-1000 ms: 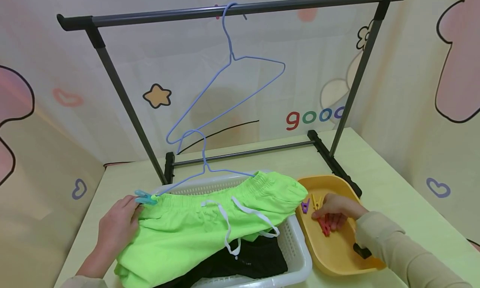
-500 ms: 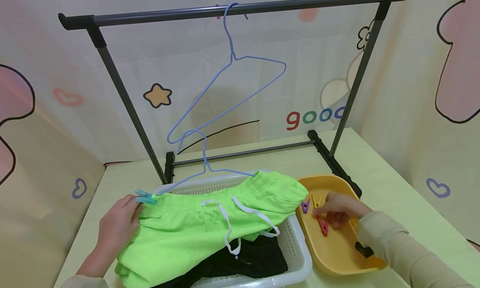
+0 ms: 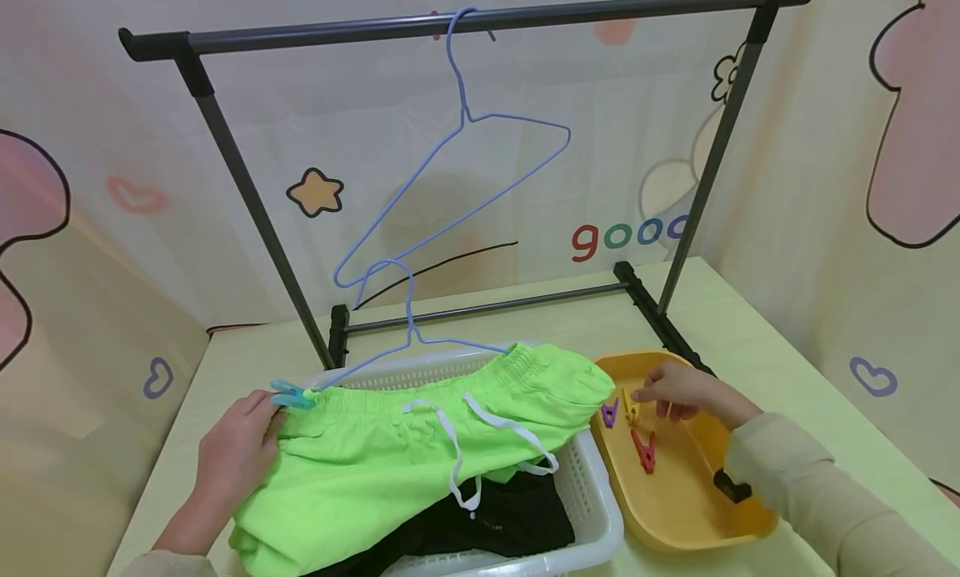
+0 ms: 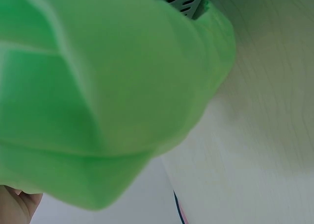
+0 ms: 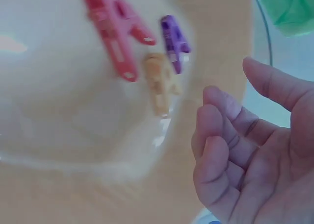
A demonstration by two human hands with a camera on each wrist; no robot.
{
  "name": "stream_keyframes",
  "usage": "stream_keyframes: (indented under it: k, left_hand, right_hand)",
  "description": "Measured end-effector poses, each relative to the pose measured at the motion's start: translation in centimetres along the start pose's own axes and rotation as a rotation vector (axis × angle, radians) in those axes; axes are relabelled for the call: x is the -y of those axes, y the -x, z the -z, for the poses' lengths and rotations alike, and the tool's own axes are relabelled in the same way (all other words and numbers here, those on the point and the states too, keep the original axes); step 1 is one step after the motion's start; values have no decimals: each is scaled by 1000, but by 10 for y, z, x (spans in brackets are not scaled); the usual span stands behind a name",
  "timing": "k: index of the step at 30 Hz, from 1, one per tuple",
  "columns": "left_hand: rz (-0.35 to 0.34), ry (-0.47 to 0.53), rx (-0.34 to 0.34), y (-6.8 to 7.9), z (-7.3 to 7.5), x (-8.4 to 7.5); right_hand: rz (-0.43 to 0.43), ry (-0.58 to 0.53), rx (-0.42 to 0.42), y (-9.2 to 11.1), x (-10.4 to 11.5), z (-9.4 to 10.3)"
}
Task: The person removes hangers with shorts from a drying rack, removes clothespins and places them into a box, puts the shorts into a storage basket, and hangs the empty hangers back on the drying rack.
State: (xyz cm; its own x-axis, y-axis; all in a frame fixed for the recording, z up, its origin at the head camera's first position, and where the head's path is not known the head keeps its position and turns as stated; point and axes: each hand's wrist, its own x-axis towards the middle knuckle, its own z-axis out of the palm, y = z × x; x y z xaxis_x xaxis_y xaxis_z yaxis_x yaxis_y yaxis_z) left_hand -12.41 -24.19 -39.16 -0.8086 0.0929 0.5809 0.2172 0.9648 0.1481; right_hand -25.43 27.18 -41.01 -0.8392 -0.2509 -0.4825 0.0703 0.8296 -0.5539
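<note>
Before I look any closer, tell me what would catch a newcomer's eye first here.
The neon-green shorts leap out first, spread over the white basket in front. Above them, a bare blue hanger hangs from the black rack. To their right, a yellow tray holds a red clothespin, a yellow clothespin and a purple clothespin.

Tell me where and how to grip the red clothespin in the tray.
Probably best to pinch the red clothespin across its splayed legs, right hand coming from above: it lies on its side in the tray, both legs exposed and spread toward the yellow clothespin.
</note>
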Motion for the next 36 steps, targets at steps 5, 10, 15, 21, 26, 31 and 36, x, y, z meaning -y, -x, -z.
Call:
stream_keyframes:
  k: [5,10,15,21,26,31,36]
  left_hand:
    - [18,1,21,0,0,0]
    - [16,2,25,0,0,0]
    - [6,2,15,-1,1,0]
    - [4,0,22,-1,2,-1]
    - [10,-1,39,-1,2,-1]
    - [12,3,64,-2,2,0]
    - [14,0,87,-3,2,1]
  right_hand:
    - [65,-7,-29,6,13,7]
    - [142,-30,-51,14,29,14]
    - [197,-37,-60,21,44,17]
    - [244,-31,-60,27,64,19]
    - [304,-48,-34,33,81,19]
    - [351,-71,9,38,98,20]
    - [379,-84,63,40,115,20]
